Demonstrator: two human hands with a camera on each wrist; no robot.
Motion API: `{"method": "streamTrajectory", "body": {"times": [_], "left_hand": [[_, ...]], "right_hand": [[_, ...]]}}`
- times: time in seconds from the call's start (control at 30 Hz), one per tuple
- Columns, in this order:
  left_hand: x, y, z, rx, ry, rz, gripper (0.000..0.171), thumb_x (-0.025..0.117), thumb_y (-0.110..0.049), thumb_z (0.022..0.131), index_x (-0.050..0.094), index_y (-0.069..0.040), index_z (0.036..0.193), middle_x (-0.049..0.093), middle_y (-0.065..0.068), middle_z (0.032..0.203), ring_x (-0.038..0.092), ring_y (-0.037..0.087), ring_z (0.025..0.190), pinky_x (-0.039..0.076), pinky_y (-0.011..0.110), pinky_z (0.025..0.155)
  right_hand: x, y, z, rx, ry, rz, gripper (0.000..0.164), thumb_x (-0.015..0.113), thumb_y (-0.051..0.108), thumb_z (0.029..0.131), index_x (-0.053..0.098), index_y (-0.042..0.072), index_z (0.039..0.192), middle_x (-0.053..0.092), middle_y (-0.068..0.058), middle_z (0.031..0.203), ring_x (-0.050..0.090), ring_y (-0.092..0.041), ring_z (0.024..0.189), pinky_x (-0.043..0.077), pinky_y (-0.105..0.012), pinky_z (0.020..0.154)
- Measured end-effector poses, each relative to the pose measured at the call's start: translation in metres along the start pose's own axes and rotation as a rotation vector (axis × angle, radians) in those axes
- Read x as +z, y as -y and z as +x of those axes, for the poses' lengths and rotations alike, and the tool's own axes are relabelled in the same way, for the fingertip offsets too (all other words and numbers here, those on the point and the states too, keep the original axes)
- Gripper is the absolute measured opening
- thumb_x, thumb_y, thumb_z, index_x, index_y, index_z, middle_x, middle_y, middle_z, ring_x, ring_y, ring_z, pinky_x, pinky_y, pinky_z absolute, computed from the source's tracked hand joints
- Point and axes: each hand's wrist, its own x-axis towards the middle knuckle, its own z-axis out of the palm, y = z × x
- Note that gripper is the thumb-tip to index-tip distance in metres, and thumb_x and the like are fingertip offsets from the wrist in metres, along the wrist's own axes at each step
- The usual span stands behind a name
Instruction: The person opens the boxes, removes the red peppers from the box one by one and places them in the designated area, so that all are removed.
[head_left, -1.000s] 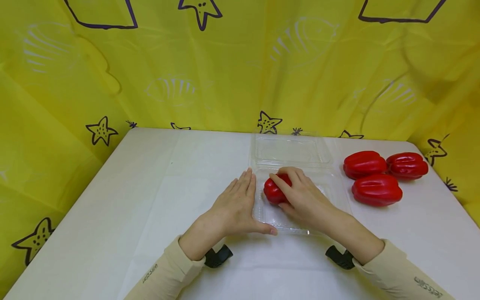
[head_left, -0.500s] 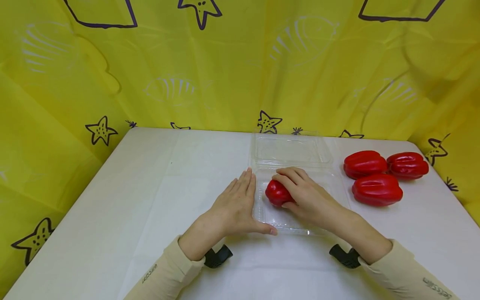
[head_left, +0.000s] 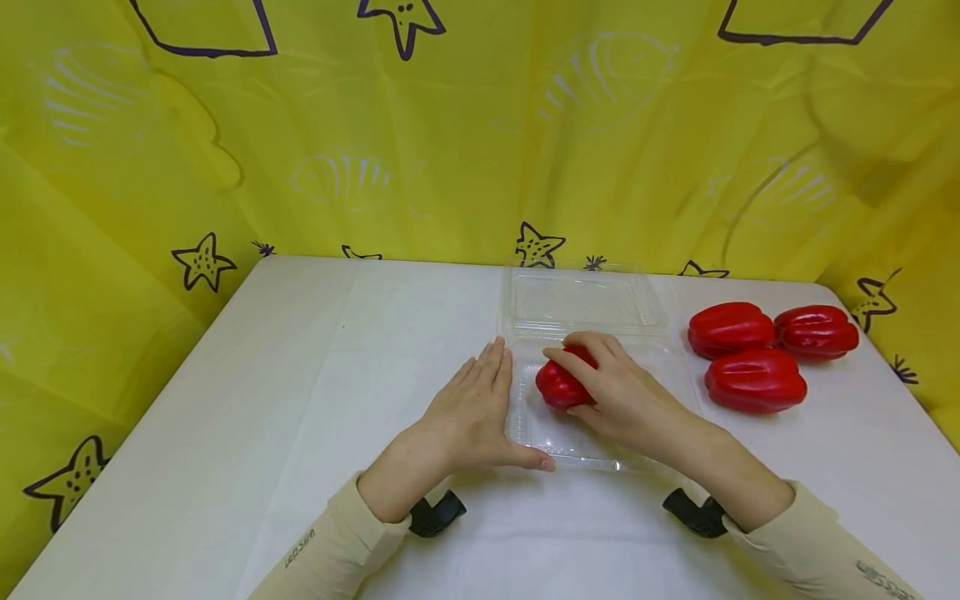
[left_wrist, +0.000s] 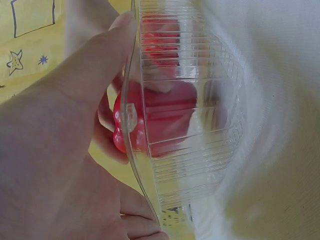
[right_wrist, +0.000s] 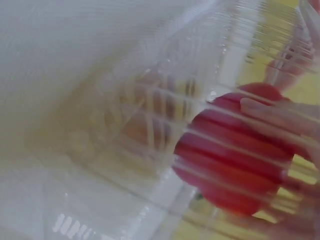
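Note:
My right hand [head_left: 618, 392] grips a red bell pepper [head_left: 558, 385] inside the base of a clear plastic clamshell box [head_left: 547, 437]. Through the box's ribbed wall, the right wrist view shows the same pepper [right_wrist: 235, 150] with fingers round it. Against the box's left side lies my left hand [head_left: 472, 408], fingers straight and together, thumb stretched along the front rim. In the left wrist view the box's rim [left_wrist: 145, 185] runs beside the left hand, and the pepper [left_wrist: 167, 117] shows through the plastic. The box's lid [head_left: 577, 300] lies folded back behind the base.
Three more red bell peppers, one at the front [head_left: 756, 381], one behind it [head_left: 731, 330] and one farther right [head_left: 816, 332], lie right of the box on the white table [head_left: 225, 433]. A yellow patterned curtain [head_left: 450, 125] hangs along the back and sides.
The gripped pepper and my right hand have shifted slightly to the right within the box, the forearm moving right too. My left hand has stayed where it was.

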Motion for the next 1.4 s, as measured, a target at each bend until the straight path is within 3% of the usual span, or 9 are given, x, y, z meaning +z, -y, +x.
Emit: {"method": "streamTrajectory", "body": {"times": [0.43, 0.83, 1.1, 1.4], "left_hand": [[0.0, -0.001, 0.0, 0.002, -0.009, 0.002, 0.134, 0.067, -0.081, 0.068, 0.009, -0.001, 0.158, 0.0, 0.013, 0.168, 0.003, 0.026, 0.156, 0.014, 0.043, 0.126], [0.001, 0.0, -0.001, 0.009, -0.02, 0.004, 0.135, 0.068, -0.08, 0.068, 0.009, 0.001, 0.158, 0.001, 0.015, 0.168, 0.004, 0.027, 0.156, 0.014, 0.043, 0.127], [0.0, -0.001, -0.001, 0.002, -0.018, 0.005, 0.136, 0.068, -0.081, 0.067, 0.008, 0.001, 0.158, 0.001, 0.014, 0.168, 0.005, 0.027, 0.156, 0.014, 0.043, 0.126], [0.001, -0.001, -0.001, 0.007, -0.027, -0.006, 0.136, 0.069, -0.08, 0.067, 0.008, 0.001, 0.158, 0.001, 0.015, 0.168, 0.005, 0.028, 0.156, 0.014, 0.043, 0.127]], "right_hand": [[-0.015, -0.003, -0.009, 0.005, -0.049, 0.006, 0.074, 0.089, 0.013, 0.071, 0.055, 0.011, 0.137, 0.051, -0.016, 0.134, 0.052, -0.034, 0.122, 0.058, -0.05, 0.09], [-0.027, -0.008, -0.017, 0.024, -0.038, -0.022, 0.078, 0.09, 0.014, 0.07, 0.052, 0.009, 0.138, 0.053, -0.012, 0.138, 0.05, -0.032, 0.127, 0.057, -0.049, 0.092], [-0.039, -0.012, -0.021, -0.022, -0.1, -0.039, 0.079, 0.09, 0.008, 0.067, 0.052, 0.007, 0.137, 0.054, -0.013, 0.135, 0.051, -0.032, 0.124, 0.059, -0.049, 0.087], [-0.053, -0.019, -0.028, 0.002, -0.138, -0.035, 0.082, 0.089, 0.002, 0.067, 0.051, 0.008, 0.139, 0.051, -0.013, 0.138, 0.049, -0.033, 0.125, 0.059, -0.052, 0.082]]}}
